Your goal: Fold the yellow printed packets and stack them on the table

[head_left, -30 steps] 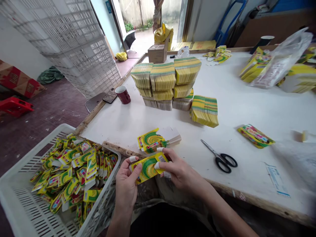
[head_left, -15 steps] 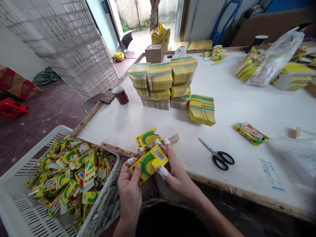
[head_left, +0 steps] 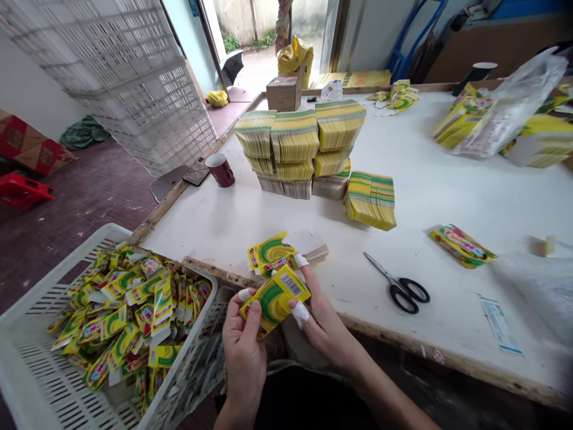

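Observation:
Both my hands hold one small yellow-and-green carton point(head_left: 274, 297) with a barcode flap, just below the table's front edge. My left hand point(head_left: 244, 343) pinches its lower left end, thumb on the printed face. My right hand point(head_left: 319, 316) grips its right side, with white tape on the thumb and fingertips. Just beyond the carton, a short pile of flat cartons point(head_left: 286, 251) lies on the white table point(head_left: 447, 191). A white plastic crate point(head_left: 40, 370) to my left holds several folded cartons point(head_left: 129, 310).
Tall bundles of flat cartons point(head_left: 299, 146) stand mid-table, with one more bundle point(head_left: 370, 200) beside them. Black-handled scissors point(head_left: 400, 286) lie right of my hands, a printed packet point(head_left: 463, 246) farther right. A dark red mug point(head_left: 221, 169) and a phone point(head_left: 196, 173) sit at the left edge.
The carton has been turned and its barcode flap folded up between my hands. My right fingers shifted from its top edge to its right side.

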{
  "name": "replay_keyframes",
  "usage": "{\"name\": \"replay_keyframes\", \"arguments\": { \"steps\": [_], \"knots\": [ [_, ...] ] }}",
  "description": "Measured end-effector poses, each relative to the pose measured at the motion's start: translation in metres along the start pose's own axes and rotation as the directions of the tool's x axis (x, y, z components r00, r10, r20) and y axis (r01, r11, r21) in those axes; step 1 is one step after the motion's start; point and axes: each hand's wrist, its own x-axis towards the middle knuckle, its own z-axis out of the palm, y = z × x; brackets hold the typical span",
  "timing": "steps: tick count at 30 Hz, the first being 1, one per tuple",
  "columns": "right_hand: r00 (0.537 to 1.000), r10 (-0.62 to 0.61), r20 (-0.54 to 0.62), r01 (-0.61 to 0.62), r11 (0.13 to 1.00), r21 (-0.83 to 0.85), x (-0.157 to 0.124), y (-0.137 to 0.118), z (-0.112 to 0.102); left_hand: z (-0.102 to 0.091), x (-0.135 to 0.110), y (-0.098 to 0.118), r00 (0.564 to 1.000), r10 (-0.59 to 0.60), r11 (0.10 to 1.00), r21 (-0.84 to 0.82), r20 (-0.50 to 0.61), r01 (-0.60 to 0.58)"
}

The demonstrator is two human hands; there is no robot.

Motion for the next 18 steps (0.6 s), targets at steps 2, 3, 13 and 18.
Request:
{"name": "replay_keyframes", "arguments": {
  "steps": [2,3,13,18],
  "knots": [
    [1.0,-0.021,0.016,0.021,1.0,-0.009,0.0,-0.002,-0.003,0.0,-0.002,-0.002,1.0,-0.01,1.0,-0.008,0.013,0.011],
    [0.999,-0.034,0.022,0.035,0.999,-0.022,0.001,-0.003,-0.004,0.0,-0.002,-0.002,1.0,-0.009,1.0,0.0,0.022,0.009],
    [0.962,-0.122,-0.243,0.066,0.972,-0.225,0.002,0.003,0.009,-0.003,-0.003,-0.004,0.999,0.01,0.995,0.1,0.036,-0.013],
    [0.988,-0.134,-0.08,0.111,0.962,-0.249,0.001,0.0,0.013,-0.018,0.017,0.013,0.975,0.222,0.942,0.263,-0.018,-0.21]
  ]
}}
